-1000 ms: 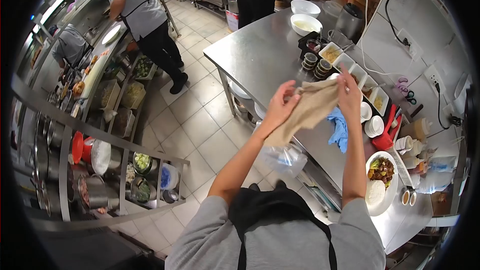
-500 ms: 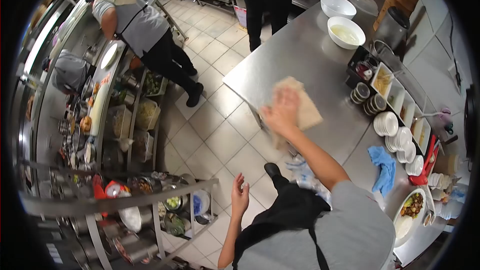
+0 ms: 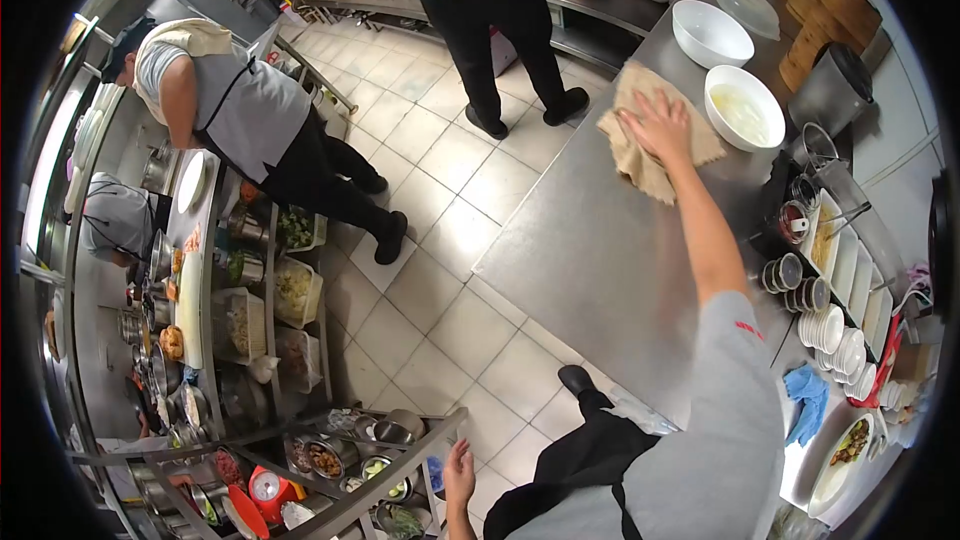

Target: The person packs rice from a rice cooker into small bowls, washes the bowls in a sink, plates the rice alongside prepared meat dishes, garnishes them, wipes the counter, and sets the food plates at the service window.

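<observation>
My right hand (image 3: 660,128) lies flat, fingers spread, on a tan cloth (image 3: 632,160) on the steel worktop (image 3: 590,270). It presses the cloth from above. Just beyond the cloth stand two white bowls: one (image 3: 706,32) farther off, the other (image 3: 765,130) nearer with pale liquid in it. My left hand (image 3: 459,475) hangs low beside the metal rack rail (image 3: 395,460), holding nothing, its fingers loosely apart.
Sauce containers (image 3: 800,285), stacked small white dishes (image 3: 840,345), a blue cloth (image 3: 806,402) and a plate of food (image 3: 845,465) line the worktop's right side. One person (image 3: 250,110) works at the left shelves; another (image 3: 490,20) stands ahead.
My right hand has pushed the tan cloth from the worktop's left edge toward the far end, near the bowls. The view has shifted. The person ahead shows more fully.
</observation>
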The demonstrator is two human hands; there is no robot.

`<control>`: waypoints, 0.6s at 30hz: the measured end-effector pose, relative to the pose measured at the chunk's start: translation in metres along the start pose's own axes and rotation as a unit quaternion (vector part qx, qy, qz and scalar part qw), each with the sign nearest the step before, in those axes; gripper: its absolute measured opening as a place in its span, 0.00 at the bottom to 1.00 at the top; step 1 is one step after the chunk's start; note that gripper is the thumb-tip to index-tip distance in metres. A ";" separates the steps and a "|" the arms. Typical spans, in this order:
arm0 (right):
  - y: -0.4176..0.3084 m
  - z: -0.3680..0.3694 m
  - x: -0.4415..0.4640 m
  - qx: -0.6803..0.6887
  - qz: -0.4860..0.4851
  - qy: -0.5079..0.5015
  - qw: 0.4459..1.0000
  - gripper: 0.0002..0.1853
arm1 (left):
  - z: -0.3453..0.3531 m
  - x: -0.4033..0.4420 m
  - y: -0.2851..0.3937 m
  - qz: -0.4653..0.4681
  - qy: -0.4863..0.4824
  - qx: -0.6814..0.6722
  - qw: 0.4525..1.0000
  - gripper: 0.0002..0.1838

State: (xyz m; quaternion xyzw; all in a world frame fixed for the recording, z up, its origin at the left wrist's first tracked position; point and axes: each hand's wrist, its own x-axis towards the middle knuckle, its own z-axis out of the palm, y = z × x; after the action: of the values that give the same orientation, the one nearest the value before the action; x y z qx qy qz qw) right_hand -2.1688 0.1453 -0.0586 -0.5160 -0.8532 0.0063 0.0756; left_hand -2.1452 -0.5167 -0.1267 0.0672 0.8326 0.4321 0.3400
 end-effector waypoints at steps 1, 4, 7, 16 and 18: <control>-0.017 0.005 0.009 0.010 -0.015 0.007 1.000 0.32 | 0.007 0.004 0.002 0.009 -0.016 -0.006 1.000 0.19; -0.080 0.036 -0.007 0.101 -0.212 0.116 0.965 0.19 | 0.028 0.014 0.016 0.025 -0.061 -0.018 0.998 0.18; -0.127 0.024 -0.107 0.076 -0.290 0.060 0.952 0.21 | 0.045 0.020 0.038 0.052 -0.105 -0.017 0.993 0.17; 0.085 -0.014 -0.127 0.059 0.077 0.004 0.995 0.30 | -0.001 -0.006 -0.027 0.019 -0.116 -0.034 0.993 0.19; 0.104 -0.004 -0.123 0.047 0.133 0.034 0.989 0.35 | -0.015 -0.018 -0.043 0.040 -0.115 -0.001 0.993 0.19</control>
State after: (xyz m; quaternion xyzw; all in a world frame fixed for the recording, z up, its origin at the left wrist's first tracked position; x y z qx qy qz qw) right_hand -2.0209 0.0853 -0.0792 -0.6205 -0.7728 0.0392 0.1271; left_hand -2.1332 -0.5603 -0.1442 0.1492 0.7841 0.4356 0.4162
